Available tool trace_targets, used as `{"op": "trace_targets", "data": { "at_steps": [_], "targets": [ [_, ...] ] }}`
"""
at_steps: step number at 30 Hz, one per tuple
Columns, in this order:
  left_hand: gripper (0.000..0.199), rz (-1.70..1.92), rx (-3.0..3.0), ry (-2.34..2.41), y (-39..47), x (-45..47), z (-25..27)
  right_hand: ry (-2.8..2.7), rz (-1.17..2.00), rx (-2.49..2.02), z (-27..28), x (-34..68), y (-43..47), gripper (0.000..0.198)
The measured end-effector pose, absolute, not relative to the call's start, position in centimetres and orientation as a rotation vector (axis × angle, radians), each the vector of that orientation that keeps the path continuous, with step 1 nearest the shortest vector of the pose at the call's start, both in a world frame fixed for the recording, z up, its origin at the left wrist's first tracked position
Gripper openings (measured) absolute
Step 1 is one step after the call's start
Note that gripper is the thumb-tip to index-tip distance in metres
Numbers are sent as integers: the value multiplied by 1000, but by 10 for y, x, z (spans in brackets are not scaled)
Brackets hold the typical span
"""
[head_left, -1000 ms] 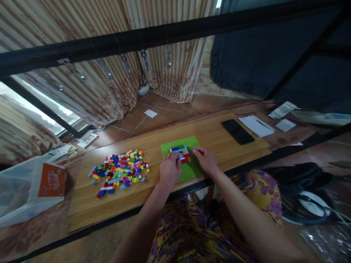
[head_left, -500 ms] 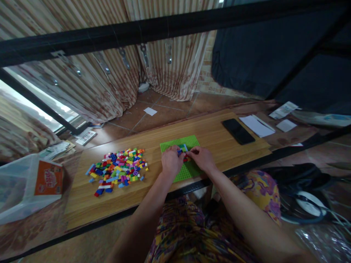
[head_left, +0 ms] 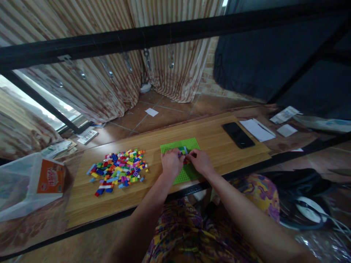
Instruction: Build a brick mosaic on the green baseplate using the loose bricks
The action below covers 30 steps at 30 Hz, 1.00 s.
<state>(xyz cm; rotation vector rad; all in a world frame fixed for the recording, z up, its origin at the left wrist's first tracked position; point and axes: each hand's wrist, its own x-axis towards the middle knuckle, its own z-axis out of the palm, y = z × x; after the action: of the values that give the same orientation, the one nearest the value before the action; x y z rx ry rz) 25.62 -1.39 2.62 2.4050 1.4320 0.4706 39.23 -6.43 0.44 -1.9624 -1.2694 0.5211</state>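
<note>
A bright green studded baseplate (head_left: 186, 178) lies on the wooden board, with a small cluster of toy bricks (head_left: 182, 149) in blue, green and red near its middle. From the left, my left hand (head_left: 172, 163) reaches over the plate, its fingers curled against the cluster and closed on a blue toy brick that is mostly covered. My right hand (head_left: 202, 160) is at the cluster's right side, thumb and fingertips pinched together beside some red. Whatever lies between those fingertips is too small to make out.
A loose pile of colourful toy bricks (head_left: 120, 168) covers the board (head_left: 153, 193) on the left. Beyond it stands a clear plastic bin (head_left: 19, 190) with an orange label. At right lie a black phone (head_left: 238, 134) and white paper with a pen (head_left: 257, 130). A dark rail (head_left: 153, 34) crosses above.
Both hands stay at the brick cluster. The right fingertips have drawn slightly back from the left ones, and more of the green and blue bricks shows. The whole view has shifted slightly.
</note>
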Motion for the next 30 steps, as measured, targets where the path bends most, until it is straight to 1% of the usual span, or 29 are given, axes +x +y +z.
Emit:
{"op": "trace_targets", "data": {
  "at_steps": [3, 5, 10, 12, 17, 21, 25, 30],
  "targets": [
    [14, 478, 2419, 1395, -15, 255, 32, -1295, 539, -1940, 5, 397, -65, 36],
    [13, 554, 2398, 1362, -17, 249, 37, -1284, 605, -1880, 4, 402, -65, 38],
    [12, 853, 2260, 1294, -29, 206, 42, -891, 845, -1627, 0, 411, -67, 49],
    [12, 906, 2211, 1329, -39, 179, 37, -803, 820, -1576, 1, 412, -70, 48],
    [14, 1005, 2146, 1458, -68, 109, 17, -776, 607, -1570, 21, 405, -83, 40],
    [16, 1035, 2105, 1629, -83, 71, 7, -872, 569, -1582, 38, 384, -95, 36],
    [18, 1047, 2073, 1753, -84, 51, 0, -1118, 700, -1575, 35, 346, -104, 34],
    [16, 1065, 2091, 1801, -79, 45, -10, -1526, 827, -1499, 22, 295, -107, 25]
  ]
}}
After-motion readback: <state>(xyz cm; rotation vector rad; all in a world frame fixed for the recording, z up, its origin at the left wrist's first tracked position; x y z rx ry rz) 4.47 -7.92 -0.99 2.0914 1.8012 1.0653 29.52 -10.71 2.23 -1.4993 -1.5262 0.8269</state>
